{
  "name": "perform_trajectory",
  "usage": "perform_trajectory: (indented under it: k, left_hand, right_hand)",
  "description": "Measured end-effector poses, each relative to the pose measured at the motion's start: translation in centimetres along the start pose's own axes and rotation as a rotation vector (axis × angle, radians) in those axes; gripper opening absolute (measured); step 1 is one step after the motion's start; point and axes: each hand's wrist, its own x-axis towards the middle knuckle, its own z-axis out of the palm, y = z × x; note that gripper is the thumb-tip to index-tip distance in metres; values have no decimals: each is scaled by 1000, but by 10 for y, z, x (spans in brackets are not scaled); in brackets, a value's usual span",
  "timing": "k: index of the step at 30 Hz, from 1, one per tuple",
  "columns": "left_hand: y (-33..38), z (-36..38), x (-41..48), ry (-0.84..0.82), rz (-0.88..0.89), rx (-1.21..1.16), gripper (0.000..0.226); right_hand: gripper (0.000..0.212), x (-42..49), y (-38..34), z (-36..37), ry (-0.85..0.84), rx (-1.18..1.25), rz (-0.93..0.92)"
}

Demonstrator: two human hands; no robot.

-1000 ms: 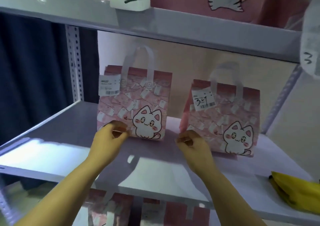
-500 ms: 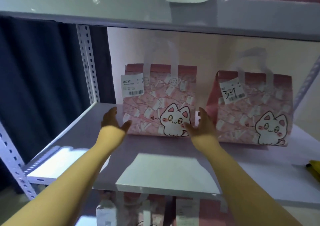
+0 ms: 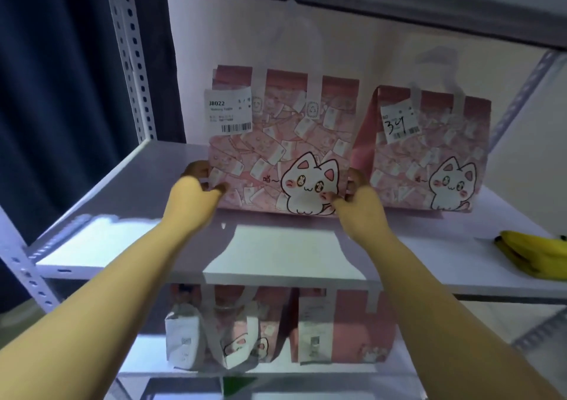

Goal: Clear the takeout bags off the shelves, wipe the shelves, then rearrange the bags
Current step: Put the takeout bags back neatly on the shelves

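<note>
now the left hand (image 3: 196, 191) and right hand (image 3: 357, 195), spread open a moment ago, pinch the lower sides of the j8022 bag (image 3: 276, 141), upright on the middle shelf (image 3: 276, 252). likely it gets lifted or squared beside the second bag (image 3: 429, 157).

Four pink cat bags: the centre bag (image 3: 276, 141) and the right bag (image 3: 429, 160) on the middle shelf (image 3: 276, 255), and the lower left bag (image 3: 242, 346) and the lower right bag (image 3: 352, 326) beneath. One bunch of bananas (image 3: 537, 255), right edge of the frame.
</note>
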Motion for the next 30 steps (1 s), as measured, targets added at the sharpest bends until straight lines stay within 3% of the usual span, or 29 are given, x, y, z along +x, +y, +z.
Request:
perform_trajectory:
  k: [3,7,12,18,30]
  left_hand:
    - [4,-3,-23,32,17,39,44]
    - [14,-9,-63,63,16,19,44]
    - [32,-12,-124,115,7,5,40]
    - [54,-12,-210,151,-47,-139,33]
    - [76,-12,-351,169,-50,-147,31]
  right_hand:
    - [33,-23,1,-12,26,-16,-11]
    - [47,-57,0,-32,-4,38,-6]
    - [49,-106,-2,-65,-15,10,-79]
    - [49,-172,1,-108,-25,55,-98]
    - [34,-295,16,-172,-40,126,-60]
